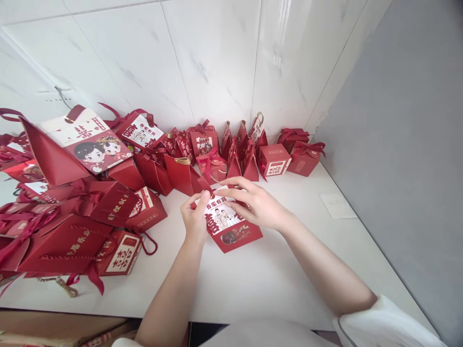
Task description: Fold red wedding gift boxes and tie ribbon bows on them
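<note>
Step in hand seems to be working at the top of a red wedding favour box (244, 237), which sits tilted on the white worktop (275, 279), in front of the person. Left hand (195, 212): grip closed, thumb and fingers pinching the box's upper left edge by its ribbon loop (205, 185). Right hand (257, 205): half open, fingers spread and bent over the printed white panel (220, 216); can't tell if it pinches anything. Next move likely calls for a steady left pinch and light right fingertips, so the card doesn't crease. Right fingers hide the panel's upper right; ribbon's lower end unclear; window contents too dark to read. Piled favour boxes (68, 241) overlap, cut off at left, as is the cardboard carton (54, 327) below.
</note>
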Demonstrator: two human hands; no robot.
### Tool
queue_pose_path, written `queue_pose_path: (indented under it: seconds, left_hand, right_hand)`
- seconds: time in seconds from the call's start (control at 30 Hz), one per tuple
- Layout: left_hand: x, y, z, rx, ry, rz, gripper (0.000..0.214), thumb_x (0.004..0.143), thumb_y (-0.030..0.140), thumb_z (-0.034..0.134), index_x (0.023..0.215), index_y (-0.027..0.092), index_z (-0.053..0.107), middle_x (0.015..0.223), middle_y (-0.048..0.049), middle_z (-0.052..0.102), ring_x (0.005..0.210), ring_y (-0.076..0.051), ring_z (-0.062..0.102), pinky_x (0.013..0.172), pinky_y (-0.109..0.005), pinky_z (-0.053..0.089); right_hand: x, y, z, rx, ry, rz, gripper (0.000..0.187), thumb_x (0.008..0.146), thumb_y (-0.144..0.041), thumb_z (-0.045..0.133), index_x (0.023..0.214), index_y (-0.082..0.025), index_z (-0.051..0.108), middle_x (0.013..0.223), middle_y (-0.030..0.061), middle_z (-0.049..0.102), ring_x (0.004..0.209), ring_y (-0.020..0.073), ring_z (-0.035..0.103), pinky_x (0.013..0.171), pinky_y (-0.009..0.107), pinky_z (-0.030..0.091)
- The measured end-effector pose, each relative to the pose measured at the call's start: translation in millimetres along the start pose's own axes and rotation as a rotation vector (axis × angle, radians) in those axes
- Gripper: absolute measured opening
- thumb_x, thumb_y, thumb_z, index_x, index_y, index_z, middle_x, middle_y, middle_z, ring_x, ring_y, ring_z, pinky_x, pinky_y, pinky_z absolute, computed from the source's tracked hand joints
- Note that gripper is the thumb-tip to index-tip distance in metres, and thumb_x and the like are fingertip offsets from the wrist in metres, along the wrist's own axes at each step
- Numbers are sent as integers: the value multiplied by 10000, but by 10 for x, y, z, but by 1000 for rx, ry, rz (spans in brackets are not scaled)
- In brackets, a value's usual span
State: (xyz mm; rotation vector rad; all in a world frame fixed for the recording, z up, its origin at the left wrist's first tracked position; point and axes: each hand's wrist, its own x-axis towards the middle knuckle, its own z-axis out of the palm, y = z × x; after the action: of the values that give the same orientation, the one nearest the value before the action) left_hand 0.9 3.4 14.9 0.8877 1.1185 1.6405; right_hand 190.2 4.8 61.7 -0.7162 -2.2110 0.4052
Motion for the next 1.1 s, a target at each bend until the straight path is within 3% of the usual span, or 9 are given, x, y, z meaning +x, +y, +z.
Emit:
queue_pose_path:
  seconds: [0.13,0.7,0.87,1.1]
  left_hand:
    - [-26,16,42,-48,-22,-89,321,683,421,831,638,147,671,588,-14,657,520,-141,620,508,-243,509]
    - [-4,-28,36,-41,-13,-83,325,693,407,826,616,150,642,574,4,630,510,-119,586,511,-224,483]
    - [11,-96,-19,71,-130,-6,312,737,438,782,660,163,657,590,5,608,526,-121,571,509,-225,458]
    - [-56,-26,19,399,-273,207,214,678,336,828,770,181,713,684,-8,670,621,-148,609,564,-236,477]
  right_hand:
    - [0,51,64,-54,-18,21,314,1032,-257,441,1314,-283,577,1332,108,514,1074,236,603,907,435,546]
    - [-3,87,77,70,-15,53,229,1028,-243,464,1198,-253,616,1322,98,521,1065,214,629,900,388,542]
    - [-1,80,79,171,51,72,166,1006,-208,489,1124,-233,602,1203,78,608,1096,213,616,929,378,514]
    - [7,45,25,369,75,311,189,926,-171,585,1106,-214,551,1033,20,665,941,165,648,763,274,505]
